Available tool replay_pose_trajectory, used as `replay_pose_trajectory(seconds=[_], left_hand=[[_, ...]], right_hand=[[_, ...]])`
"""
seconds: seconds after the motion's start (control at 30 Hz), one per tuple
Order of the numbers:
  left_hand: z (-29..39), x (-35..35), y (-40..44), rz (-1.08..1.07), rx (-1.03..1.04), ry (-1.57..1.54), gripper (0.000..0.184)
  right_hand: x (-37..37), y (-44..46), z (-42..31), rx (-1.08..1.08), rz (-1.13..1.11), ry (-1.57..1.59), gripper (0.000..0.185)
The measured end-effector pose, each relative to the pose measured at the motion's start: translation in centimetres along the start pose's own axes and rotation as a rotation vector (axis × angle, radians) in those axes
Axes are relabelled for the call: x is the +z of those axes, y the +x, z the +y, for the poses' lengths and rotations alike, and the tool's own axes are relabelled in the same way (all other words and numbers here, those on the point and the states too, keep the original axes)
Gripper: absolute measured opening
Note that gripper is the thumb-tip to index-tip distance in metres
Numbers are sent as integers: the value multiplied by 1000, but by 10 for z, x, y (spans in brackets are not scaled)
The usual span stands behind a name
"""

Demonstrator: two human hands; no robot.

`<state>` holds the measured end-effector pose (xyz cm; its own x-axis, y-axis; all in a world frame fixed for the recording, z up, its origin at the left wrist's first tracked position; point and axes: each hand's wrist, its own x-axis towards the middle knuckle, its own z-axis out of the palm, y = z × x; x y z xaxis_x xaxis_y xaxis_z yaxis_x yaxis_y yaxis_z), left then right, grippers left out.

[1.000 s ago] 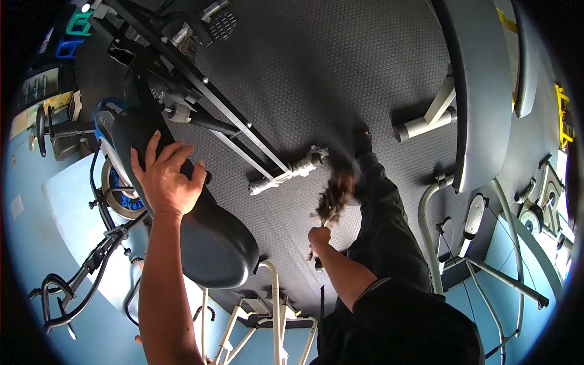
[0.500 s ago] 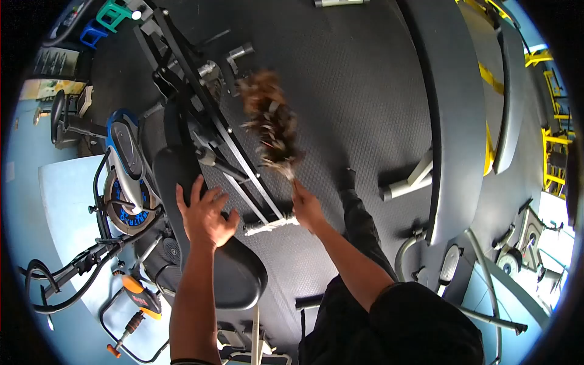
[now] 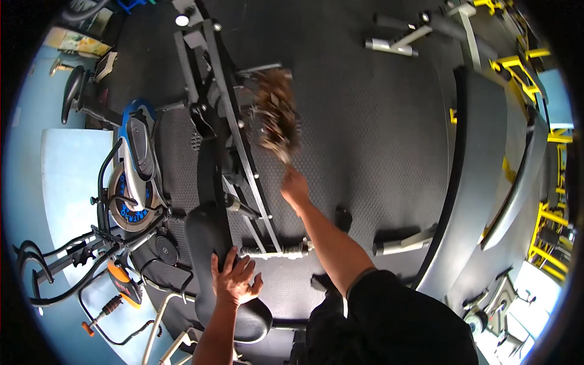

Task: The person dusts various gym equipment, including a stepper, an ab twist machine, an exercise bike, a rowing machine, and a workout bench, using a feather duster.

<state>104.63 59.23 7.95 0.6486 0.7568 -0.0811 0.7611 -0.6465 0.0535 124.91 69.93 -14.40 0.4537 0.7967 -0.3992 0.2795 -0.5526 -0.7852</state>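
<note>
My left hand rests with its fingers apart on the black padded seat of a bench machine. My right hand is closed round the handle of a brown feather duster. The duster's feathers are blurred and lie beside the machine's metal frame, near its upper part. Whether they touch the frame, I cannot tell.
An exercise bike with a blue and grey body stands at the left. Large curved black pads rise at the right, with yellow racks behind them. A metal foot sits on the dark textured floor.
The view has shifted along the bench. My right hand has carried the duster from low over the floor up beside the frame. My left hand now lies nearer the seat's lower end.
</note>
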Motion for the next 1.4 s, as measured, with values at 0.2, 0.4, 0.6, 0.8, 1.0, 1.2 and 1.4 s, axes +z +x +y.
replay_pose_trajectory(seconds=[0.2, 0.4, 0.6, 0.8, 1.0, 1.2, 1.4], left_hand=[[-2, 6, -5, -37, -20, 18, 27], [2, -1, -5, -201, -65, 34, 35], [-4, -36, 38, -28, -77, -151, 49], [-54, -41, 148, -76, -445, 61, 61], [-67, -42, 142, -176, -443, -9, 69], [-65, -48, 144, -255, -504, -77, 69], [-70, -39, 141, -242, -518, -116, 72]], right_hand=[[-88, 0, -54, 238, -45, 208, 43], [-107, 59, -95, -94, -81, -64, 25], [-113, 86, -105, -50, -54, -157, 28], [-148, 75, -102, 18, -194, -239, 38], [-151, 16, -96, -91, -311, -313, 38], [-147, -53, -51, -124, -358, -344, 34], [-213, -77, -31, 62, -393, -283, 40]])
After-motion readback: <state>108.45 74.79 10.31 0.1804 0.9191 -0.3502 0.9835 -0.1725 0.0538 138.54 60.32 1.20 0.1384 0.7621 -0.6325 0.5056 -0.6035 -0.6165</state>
